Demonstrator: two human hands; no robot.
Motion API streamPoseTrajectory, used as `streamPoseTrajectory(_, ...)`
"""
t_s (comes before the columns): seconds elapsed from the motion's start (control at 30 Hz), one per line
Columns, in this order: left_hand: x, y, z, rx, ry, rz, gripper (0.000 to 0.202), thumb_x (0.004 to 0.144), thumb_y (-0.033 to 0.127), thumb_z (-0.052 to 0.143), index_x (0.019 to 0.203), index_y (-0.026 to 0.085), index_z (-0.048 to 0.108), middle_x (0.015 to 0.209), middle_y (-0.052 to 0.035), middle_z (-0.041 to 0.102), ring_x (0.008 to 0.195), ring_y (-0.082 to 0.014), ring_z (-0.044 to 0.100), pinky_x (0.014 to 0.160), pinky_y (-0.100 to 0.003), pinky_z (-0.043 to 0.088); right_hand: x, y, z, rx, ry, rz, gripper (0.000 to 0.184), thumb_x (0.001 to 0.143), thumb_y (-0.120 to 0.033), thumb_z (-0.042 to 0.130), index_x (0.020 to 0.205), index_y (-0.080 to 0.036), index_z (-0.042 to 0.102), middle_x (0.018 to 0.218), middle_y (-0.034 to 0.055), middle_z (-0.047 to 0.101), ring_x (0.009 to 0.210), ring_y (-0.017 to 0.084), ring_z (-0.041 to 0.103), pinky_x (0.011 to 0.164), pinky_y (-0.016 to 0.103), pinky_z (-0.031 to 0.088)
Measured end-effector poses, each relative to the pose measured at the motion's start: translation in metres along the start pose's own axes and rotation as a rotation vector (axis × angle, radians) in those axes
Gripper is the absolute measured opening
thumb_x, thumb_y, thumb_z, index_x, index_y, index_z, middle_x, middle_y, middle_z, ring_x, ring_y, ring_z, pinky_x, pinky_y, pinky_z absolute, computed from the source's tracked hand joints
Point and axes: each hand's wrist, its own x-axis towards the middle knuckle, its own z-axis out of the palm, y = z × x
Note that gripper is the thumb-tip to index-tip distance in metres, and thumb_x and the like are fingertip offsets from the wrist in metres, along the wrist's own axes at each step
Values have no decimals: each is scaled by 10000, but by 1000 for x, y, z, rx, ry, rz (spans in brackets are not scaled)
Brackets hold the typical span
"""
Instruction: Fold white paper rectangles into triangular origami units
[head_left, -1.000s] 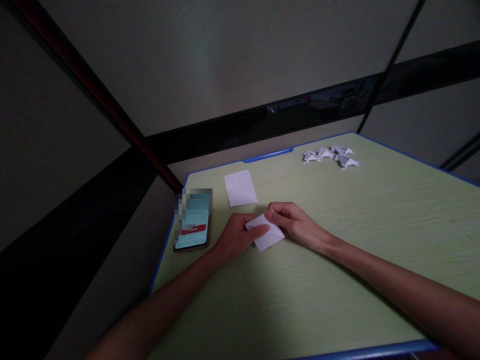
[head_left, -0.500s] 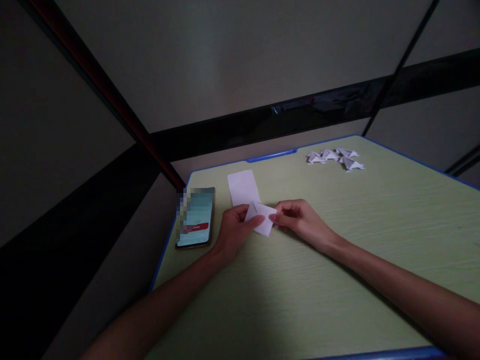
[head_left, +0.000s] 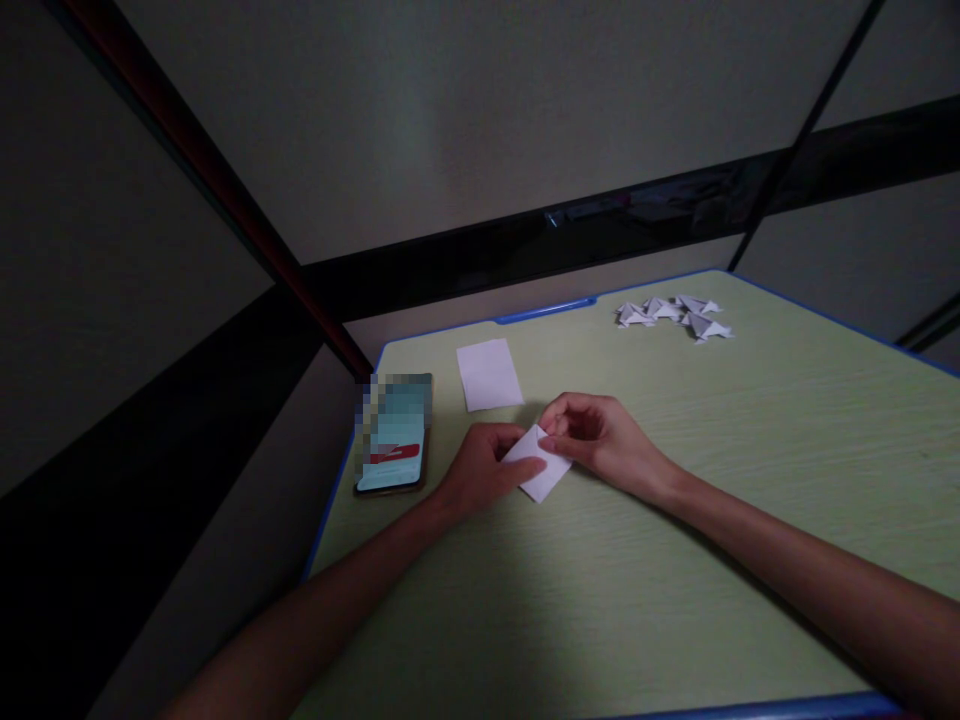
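A small folded piece of white paper (head_left: 541, 486) is held between both hands above the light green table (head_left: 675, 600), one corner pointing toward me. My left hand (head_left: 486, 466) grips its left side, thumb on top and fingers beneath. My right hand (head_left: 592, 432) pinches the upper right edge between thumb and fingers. The fingers under the paper are partly hidden. Just beyond my left hand lies a flat white sheet of paper (head_left: 489, 375).
A phone (head_left: 394, 435) with a lit, partly blurred screen lies near the table's left edge. Several folded paper figures (head_left: 664, 310) stand grouped at the far right. A blue strip (head_left: 547, 310) edges the back, with a panelled wall (head_left: 465, 130) behind.
Both hands have brought the folded paper slightly nearer and to the right, turning it. The right hand's pinch has shifted to the upper edge. The flat sheet is now fully uncovered.
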Motion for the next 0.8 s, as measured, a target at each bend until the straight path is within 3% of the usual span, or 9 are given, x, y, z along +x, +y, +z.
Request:
streamPoseTrajectory(0.27,1,1,2,-109,124,-55,147,536,187,631,643,89,604,526,29,527,467,-65,443,430,-174,309,1,1,-5,23,5,60,131,597,-174,593,621,-151,466,451,-69,416,411,47,338,411,197,221)
streamPoseTrajectory(0.43,1,0,1,-124,83,-70,123,511,170,646,598,93,605,502,33,527,448,-61,439,419,-173,306,1,-1,-7,3,-62,85,166,571,-204,629,568,-139,475,479,-55,434,441,50,360,439,204,245)
streamPoseTrajectory(0.53,1,-1,-1,-116,62,-72,103,515,162,647,578,92,605,494,33,529,445,-57,437,417,-170,302,0,-2,-8,-8,-63,55,165,625,-256,588,558,-131,504,469,-45,437,448,57,361,449,215,257)
streamPoseTrajectory(0.8,2,-1,3,-304,150,-104,172,536,210,666,662,100,630,582,-5,627,531,-98,533,507,-200,387,1,1,-4,-49,169,-32,166,663,-281,561,611,-128,528,501,-32,476,446,62,404,445,215,296)
